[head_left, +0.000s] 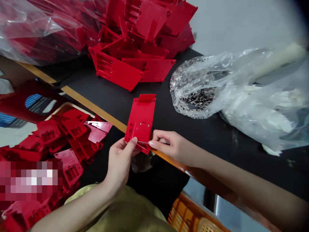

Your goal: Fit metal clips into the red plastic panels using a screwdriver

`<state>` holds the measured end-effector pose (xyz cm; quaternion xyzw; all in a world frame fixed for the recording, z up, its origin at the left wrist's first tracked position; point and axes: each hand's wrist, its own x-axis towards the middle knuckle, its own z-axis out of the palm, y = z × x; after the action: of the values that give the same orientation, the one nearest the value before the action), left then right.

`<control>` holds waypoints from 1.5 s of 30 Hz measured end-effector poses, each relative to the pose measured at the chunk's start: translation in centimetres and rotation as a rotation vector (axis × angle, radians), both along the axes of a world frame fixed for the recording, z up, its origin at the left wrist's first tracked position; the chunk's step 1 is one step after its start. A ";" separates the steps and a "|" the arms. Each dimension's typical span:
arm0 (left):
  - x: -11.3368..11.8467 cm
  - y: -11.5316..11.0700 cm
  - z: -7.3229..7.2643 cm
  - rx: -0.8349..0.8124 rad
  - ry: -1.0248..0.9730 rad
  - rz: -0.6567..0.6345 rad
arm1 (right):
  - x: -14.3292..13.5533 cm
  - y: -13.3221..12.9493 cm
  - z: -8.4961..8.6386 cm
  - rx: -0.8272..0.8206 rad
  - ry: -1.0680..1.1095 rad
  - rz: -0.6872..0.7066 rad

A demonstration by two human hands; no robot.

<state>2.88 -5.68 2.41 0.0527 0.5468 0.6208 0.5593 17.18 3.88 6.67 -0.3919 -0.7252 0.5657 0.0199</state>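
A red plastic panel (143, 114) with small slots and corner holes lies at the black table's near edge, its lower end sticking out over it. My left hand (122, 158) grips the panel's lower left corner, thumb on top. Between the thumb and index finger of my right hand (172, 145) is a thin metal pin (143, 142). The pin runs across the lower end of the panel, and its left end reaches my left thumb. My right hand's other fingers are curled in.
More red panels (118, 69) are heaped at the back, partly under a clear plastic bag (36, 35). Another clear bag (193, 83) holds many small shiny metal pieces on the right, beside a whitish bag (272, 119). A bin (63, 108) of red panels stands lower left.
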 end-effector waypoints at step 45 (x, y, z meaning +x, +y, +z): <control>-6.4 9.9 6.1 0.597 1.290 -1.202 | 5.1 -1.1 -2.1 0.906 0.037 0.034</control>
<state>-3.51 4.22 8.55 0.8037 0.4504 0.1923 0.3379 22.28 2.74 4.53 -0.3215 -0.9055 0.1984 0.1933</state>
